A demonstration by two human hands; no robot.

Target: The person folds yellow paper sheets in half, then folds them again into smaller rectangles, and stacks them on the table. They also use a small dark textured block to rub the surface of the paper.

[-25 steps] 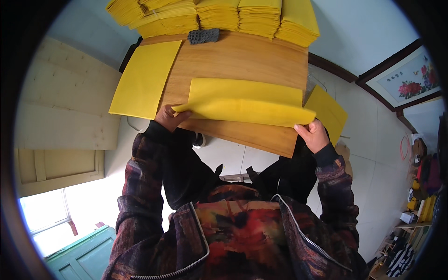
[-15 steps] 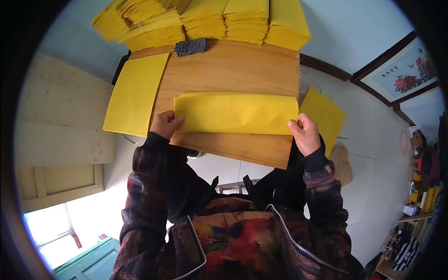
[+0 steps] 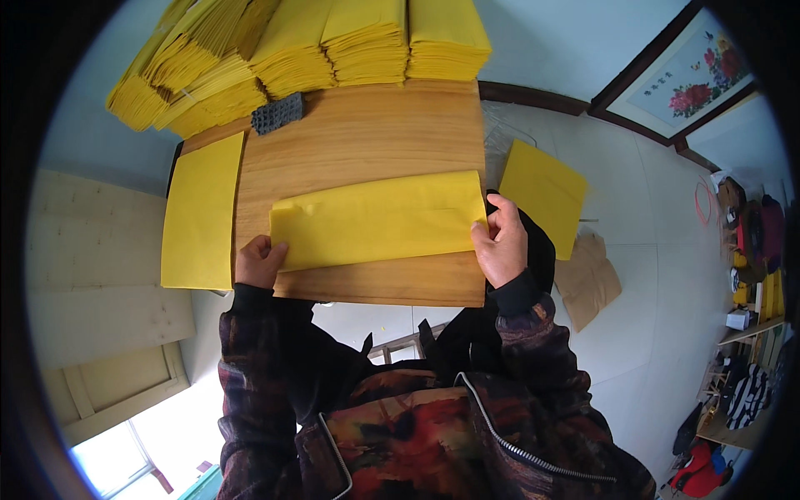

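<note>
A folded yellow paper sheet lies lengthwise across the near part of the wooden table. My left hand is closed on its near left corner, thumb on top. At the right end, my right hand pinches the short edge between thumb and fingers. To the left of my left hand rests a flat yellow sheet or thin stack that reaches past the table's left edge. A dark grey textured block sits farther back on the tabletop.
Thick stacks of folded yellow paper line the table's far edge. Another yellow sheet is beyond the right edge, low down, with a piece of brown paper on the floor. A framed flower picture leans at the right wall.
The view has turned, so the table appears shifted left. Both hands still grip the folded yellow sheet, whose upper layer now covers the strip that showed behind it.
</note>
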